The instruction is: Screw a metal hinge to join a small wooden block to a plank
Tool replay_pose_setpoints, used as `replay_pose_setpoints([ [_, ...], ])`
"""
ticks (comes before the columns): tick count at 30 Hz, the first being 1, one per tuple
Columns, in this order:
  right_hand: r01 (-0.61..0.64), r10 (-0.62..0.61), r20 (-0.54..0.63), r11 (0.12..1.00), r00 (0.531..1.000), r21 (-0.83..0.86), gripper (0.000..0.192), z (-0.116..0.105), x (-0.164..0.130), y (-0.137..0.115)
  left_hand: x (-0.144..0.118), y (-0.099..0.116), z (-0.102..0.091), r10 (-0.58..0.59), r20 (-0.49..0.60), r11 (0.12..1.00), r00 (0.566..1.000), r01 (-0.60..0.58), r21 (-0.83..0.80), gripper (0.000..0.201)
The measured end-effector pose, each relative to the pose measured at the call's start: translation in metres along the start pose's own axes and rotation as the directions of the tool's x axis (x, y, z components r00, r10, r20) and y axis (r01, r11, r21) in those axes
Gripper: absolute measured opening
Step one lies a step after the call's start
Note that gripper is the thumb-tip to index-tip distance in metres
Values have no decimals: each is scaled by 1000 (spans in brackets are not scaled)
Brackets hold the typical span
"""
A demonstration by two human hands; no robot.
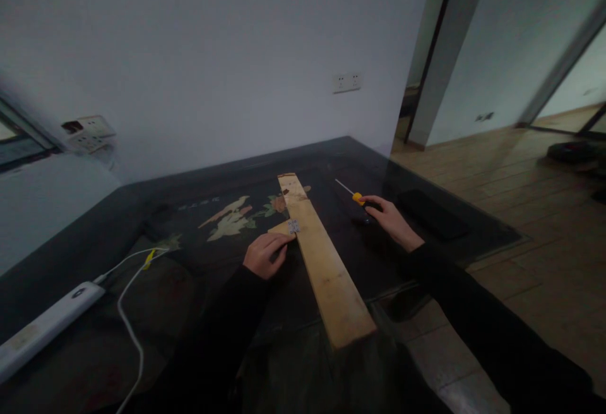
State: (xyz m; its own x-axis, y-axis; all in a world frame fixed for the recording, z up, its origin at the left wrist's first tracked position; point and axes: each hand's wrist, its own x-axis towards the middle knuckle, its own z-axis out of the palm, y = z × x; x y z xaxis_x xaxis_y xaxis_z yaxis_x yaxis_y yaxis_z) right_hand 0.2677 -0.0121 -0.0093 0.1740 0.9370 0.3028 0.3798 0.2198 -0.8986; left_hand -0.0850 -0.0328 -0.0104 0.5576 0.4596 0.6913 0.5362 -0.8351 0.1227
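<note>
A long pale wooden board (326,269) lies lengthwise on the dark table, its near end toward me. Against its left edge sits a small wooden piece (280,228), and a small silvery metal hinge (294,226) spans the two. My left hand (266,255) is closed on the small piece, fingertips close beside the hinge; the thumb side touches the board's edge. To the right of the board, my right hand (389,219) grips a screwdriver (358,199) by its yellow and black handle. The thin metal shaft points away and to the left, apart from the hinge.
A white power strip (52,329) with a white cable (129,325) lies at the left. On the right of the dark table (331,155) is a flat black object (433,213). Sockets (347,82) are set in the wall behind; tiled floor (502,180) extends to the right.
</note>
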Motion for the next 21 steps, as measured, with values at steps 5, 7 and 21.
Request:
replay_pose_setpoints([
  [5,140,-172,-45,904,984,-404,35,-20,5,29,1,5,3,-13,19,1000,1000,13,-18,28],
  [7,133,-164,-25,871,986,-472,36,-23,7,35,2,6,4,3,15,1000,1000,-3,-9,28],
  [21,169,-136,101,773,986,-611,38,-19,6,38,2,7,8,29,43,998,999,-27,-48,29],
])
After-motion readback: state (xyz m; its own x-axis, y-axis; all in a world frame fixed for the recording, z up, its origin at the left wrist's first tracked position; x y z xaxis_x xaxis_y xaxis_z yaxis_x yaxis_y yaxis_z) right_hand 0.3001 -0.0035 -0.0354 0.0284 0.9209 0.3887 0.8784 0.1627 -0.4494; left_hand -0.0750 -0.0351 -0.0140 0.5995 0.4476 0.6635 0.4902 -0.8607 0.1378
